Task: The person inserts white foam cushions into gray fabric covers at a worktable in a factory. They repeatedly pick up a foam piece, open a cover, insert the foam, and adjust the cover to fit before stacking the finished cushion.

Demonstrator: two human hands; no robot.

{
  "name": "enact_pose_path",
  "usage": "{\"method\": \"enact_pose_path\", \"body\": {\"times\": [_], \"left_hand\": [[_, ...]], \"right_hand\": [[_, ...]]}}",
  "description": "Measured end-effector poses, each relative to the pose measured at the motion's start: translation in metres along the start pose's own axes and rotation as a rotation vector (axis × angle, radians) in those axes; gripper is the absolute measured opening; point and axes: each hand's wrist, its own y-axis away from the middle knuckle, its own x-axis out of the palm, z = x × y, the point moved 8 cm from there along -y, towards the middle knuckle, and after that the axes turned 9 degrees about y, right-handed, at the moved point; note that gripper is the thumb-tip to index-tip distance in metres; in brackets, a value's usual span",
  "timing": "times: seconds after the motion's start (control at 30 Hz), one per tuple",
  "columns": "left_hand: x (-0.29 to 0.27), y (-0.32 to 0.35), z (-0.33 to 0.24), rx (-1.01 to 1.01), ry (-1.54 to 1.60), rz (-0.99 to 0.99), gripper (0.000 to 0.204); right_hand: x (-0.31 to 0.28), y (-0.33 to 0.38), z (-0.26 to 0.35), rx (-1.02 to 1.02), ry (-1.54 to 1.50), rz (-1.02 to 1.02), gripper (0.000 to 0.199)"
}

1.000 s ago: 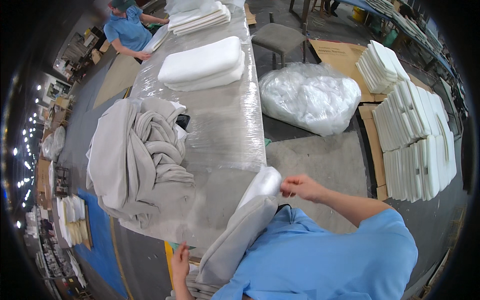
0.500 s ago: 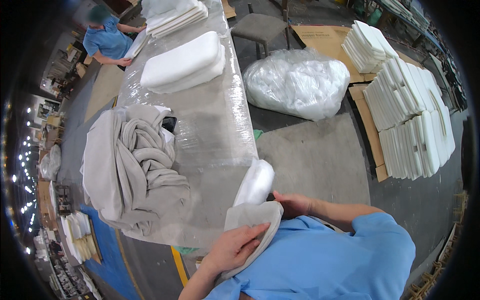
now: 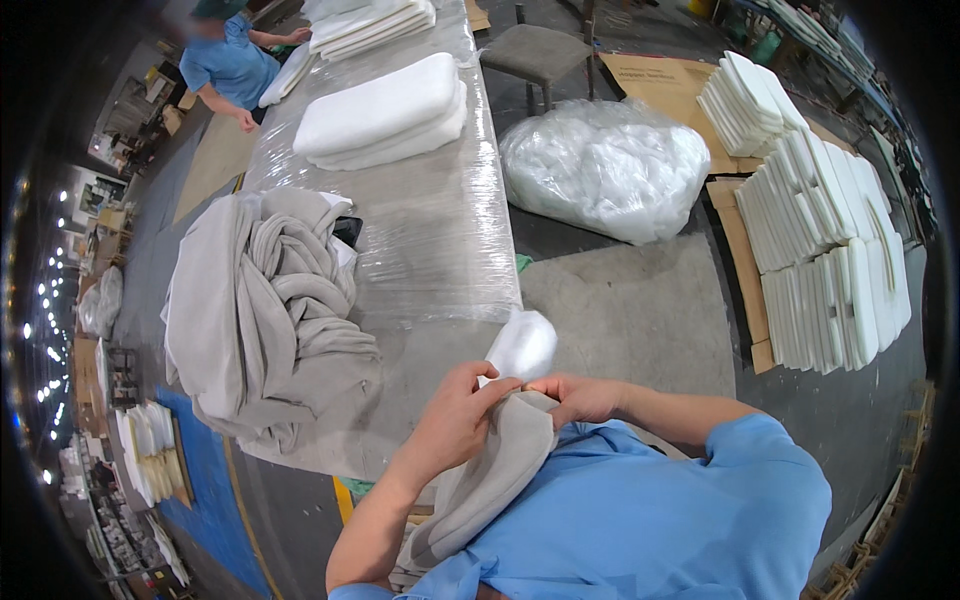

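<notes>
A grey fabric cover lies against my front, its upper edge at the table's near right corner. My left hand is closed on that edge, thumb and forefinger meeting there. Beside it, my right hand pinches the same edge from the other side, its fingertips almost touching the left ones. Just beyond both hands, a roll of white padding rests on the table corner; its near end is hidden behind my fingers, so I cannot tell whether it reaches into the cover.
Heaped grey covers lie on the plastic-wrapped table, with white pads farther back. A bag of white stuffing, a chair and stacked white cushions stand to the right. A co-worker stands far left.
My left hand has moved from lying flat on the cover up to its edge, meeting my right hand. More of the cover hangs below. The co-worker has shifted a hand off a white pad.
</notes>
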Motion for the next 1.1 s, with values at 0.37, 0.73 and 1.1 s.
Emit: {"method": "enact_pose_path", "body": {"times": [0.37, 0.73, 1.1], "left_hand": [[-0.007, -0.01, -0.014, 0.076, -0.04, 0.139, 0.026], [-0.004, 0.004, 0.035, -0.395, 0.335, 0.381, 0.02], [-0.002, -0.019, 0.041, -0.589, 0.807, 0.331, 0.025]], "right_hand": [[0.012, 0.014, 0.038, -0.224, 0.731, -0.304, 0.023], [-0.001, 0.001, 0.034, 0.034, 0.567, -0.059, 0.028], [0.01, 0.014, 0.053, -0.157, 0.807, -0.509, 0.034]]}}
